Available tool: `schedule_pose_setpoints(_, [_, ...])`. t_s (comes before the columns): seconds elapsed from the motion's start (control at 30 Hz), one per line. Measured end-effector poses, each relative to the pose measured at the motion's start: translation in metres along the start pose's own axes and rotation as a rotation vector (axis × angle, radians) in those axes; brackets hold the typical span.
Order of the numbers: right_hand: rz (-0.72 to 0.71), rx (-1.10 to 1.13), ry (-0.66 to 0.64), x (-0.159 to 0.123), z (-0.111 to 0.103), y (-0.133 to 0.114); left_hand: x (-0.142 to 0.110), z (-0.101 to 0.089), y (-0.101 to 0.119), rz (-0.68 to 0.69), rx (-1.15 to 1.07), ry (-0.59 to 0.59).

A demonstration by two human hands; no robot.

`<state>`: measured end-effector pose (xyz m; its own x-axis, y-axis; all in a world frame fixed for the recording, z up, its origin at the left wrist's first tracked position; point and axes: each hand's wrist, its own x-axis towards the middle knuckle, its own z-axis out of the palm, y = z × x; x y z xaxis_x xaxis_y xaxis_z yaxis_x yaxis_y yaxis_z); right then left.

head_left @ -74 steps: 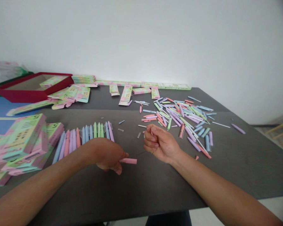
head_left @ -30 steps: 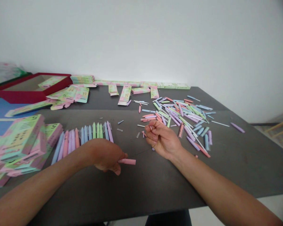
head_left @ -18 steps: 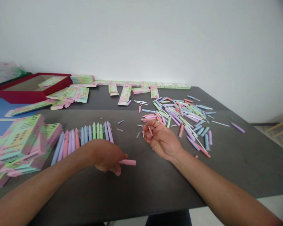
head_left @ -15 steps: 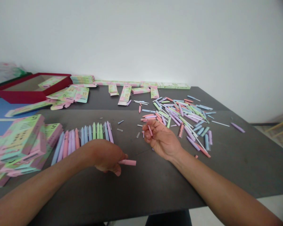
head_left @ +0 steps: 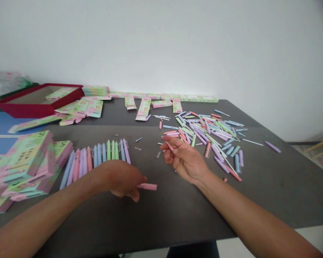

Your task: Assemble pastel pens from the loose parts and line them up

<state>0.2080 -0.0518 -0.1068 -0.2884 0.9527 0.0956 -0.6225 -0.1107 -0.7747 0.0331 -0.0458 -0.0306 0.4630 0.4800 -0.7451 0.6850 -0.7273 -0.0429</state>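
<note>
A pink pen barrel points rightward, its long axis level, in the left hand's closed grip.

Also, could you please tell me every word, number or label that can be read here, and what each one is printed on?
"5": on the large green-and-pink cardboard box at the front of the left stack.
"5": on the smaller green-and-pink cardboard box beside it.
The small print on these boxes and on the flat green-and-pink cartons further back is too blurred to read.
</note>
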Motion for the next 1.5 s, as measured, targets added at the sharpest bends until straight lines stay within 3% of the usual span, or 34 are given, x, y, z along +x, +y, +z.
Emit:
schedule_pose_setpoints(0.57, [0.031, 0.001, -0.044, 0.002, -0.009, -0.001, -0.002, 0.000, 0.003, 0.026, -0.022, 0.016])
schedule_pose_setpoints(0.7, [0.062, -0.019, -0.056, 0.000, -0.008, -0.001, -0.006, -0.004, -0.006, 0.013, -0.028, 0.016])
schedule_pose_setpoints(0.93, [0.201, -0.023, -0.211, -0.006, -0.009, -0.004, -0.011, -0.009, -0.038, -0.072, -0.106, 0.053])
schedule_pose_setpoints(1.13, [0.318, -0.016, -0.341, -0.010, -0.008, 0.002, -0.010, -0.009, -0.032, -0.007, -0.151, 0.026])
schedule_pose_setpoints(1.5, [0.369, 0.013, -0.361, -0.012, 0.001, 0.012, -0.009, -0.008, -0.031, 0.023, -0.139, 0.037])
